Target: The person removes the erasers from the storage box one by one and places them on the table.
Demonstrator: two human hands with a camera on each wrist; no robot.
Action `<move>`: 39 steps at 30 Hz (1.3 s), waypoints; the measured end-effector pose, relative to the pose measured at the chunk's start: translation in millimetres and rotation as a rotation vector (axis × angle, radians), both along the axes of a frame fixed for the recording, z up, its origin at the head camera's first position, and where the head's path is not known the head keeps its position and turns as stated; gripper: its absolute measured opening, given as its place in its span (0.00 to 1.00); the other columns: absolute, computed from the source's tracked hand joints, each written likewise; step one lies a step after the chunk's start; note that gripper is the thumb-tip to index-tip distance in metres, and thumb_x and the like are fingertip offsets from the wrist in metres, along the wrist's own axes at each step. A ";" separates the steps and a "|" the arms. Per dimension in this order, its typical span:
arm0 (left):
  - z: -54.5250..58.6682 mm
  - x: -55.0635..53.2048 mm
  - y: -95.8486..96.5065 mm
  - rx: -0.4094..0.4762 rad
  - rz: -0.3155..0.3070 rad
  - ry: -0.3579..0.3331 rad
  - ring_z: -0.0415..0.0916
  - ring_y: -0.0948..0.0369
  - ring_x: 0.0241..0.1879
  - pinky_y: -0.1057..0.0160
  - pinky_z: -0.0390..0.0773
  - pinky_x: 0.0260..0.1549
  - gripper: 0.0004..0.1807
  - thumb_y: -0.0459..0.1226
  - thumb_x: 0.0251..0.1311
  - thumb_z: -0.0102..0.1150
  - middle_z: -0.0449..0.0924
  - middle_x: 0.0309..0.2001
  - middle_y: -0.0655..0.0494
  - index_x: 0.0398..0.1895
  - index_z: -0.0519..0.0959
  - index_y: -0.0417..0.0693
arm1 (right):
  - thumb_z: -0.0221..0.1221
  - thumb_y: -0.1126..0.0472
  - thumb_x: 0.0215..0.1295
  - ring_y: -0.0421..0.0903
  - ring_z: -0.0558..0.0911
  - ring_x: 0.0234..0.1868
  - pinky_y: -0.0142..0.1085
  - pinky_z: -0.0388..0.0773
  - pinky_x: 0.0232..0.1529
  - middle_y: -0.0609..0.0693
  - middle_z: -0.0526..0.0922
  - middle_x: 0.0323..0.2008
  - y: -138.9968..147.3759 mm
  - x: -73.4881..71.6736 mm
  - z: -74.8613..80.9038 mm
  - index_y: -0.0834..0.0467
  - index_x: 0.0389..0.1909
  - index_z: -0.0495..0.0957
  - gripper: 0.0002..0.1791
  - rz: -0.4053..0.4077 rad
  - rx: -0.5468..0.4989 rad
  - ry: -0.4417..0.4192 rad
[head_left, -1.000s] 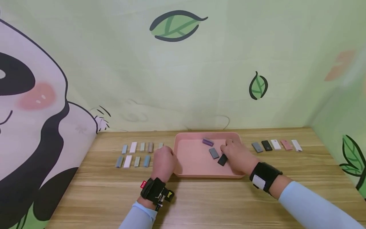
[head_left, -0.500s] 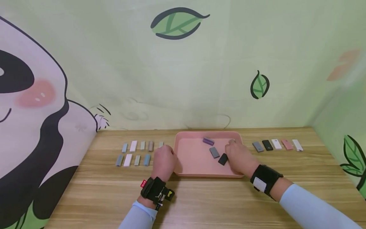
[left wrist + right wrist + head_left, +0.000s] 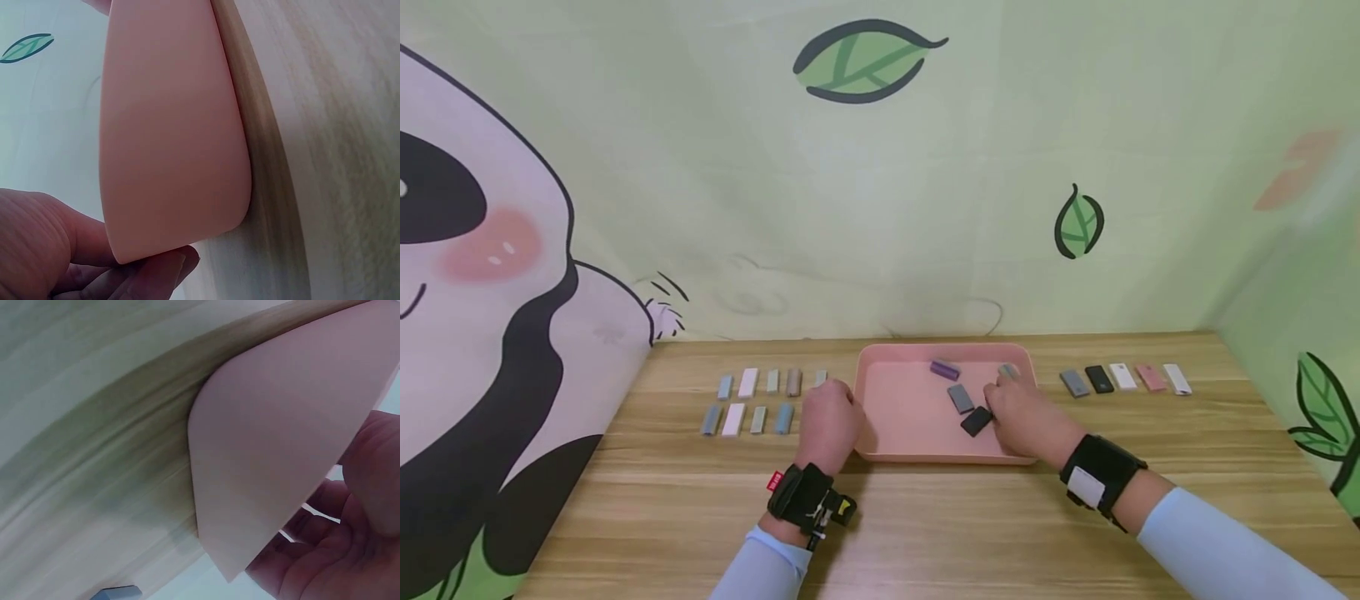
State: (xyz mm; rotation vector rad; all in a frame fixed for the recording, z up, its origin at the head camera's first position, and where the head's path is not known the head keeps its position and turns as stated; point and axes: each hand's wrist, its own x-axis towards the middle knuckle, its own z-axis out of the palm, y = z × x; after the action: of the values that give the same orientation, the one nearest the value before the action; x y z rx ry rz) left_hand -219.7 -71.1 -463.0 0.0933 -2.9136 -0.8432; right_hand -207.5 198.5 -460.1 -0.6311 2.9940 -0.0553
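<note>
My left hand [image 3: 831, 425] holds the left side of a shallow pink tray [image 3: 887, 457]. In the left wrist view its thumb and fingers pinch the tray wall [image 3: 169, 137] near a corner. My right hand [image 3: 1033, 421] reaches over the tray's right wall, fingers curled down inside. Beside its fingertips lies a small flat black block [image 3: 977, 422]; whether they touch or hold anything is hidden. Also in the tray are a grey block [image 3: 960, 398], a purple block [image 3: 945, 370] and a pale green piece [image 3: 1008, 370] just beyond the right hand.
Left of the tray, two rows of small blocks in blue, white, green and brown [image 3: 794, 383] lie on the wooden table [image 3: 925, 533]. To the right stretches one row with grey, black [image 3: 1099, 379], white and pink [image 3: 1151, 377] blocks. A printed cloth [image 3: 925, 208] stands behind.
The black block has slid slightly left and turned beside my right fingertips. The pale green piece behind that hand shows more now. My left hand stays on the tray.
</note>
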 end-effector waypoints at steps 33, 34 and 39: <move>0.6 -1.0 1.1 0.042 0.017 -0.054 0.69 0.61 0.14 0.66 0.66 0.12 0.17 0.30 0.56 0.52 0.74 0.15 0.54 0.10 0.74 0.46 | 0.60 0.51 0.60 0.45 0.76 0.35 0.34 0.76 0.33 0.50 0.79 0.35 50.9 -3.7 34.7 0.57 0.46 0.76 0.17 -0.289 -0.497 -0.102; 0.2 -1.3 1.2 0.041 0.016 -0.050 0.69 0.61 0.15 0.66 0.66 0.12 0.16 0.30 0.56 0.52 0.74 0.15 0.54 0.10 0.74 0.46 | 0.59 0.50 0.61 0.46 0.76 0.35 0.36 0.77 0.34 0.51 0.79 0.35 55.9 -3.7 35.7 0.57 0.45 0.76 0.18 -0.300 -0.501 -0.077; -0.4 -1.3 2.2 0.039 0.016 -0.044 0.68 0.60 0.14 0.66 0.65 0.12 0.17 0.30 0.55 0.51 0.73 0.14 0.54 0.09 0.73 0.46 | 0.58 0.50 0.61 0.48 0.79 0.40 0.44 0.79 0.39 0.55 0.81 0.41 80.8 0.7 35.6 0.60 0.49 0.76 0.21 -0.351 -0.499 0.047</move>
State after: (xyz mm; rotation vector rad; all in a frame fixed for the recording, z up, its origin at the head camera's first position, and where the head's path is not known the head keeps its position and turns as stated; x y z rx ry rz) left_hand -221.0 -69.0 -463.4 0.1392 -2.9334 -0.9075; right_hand -206.8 279.3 -424.5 -0.1218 3.1042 -0.8351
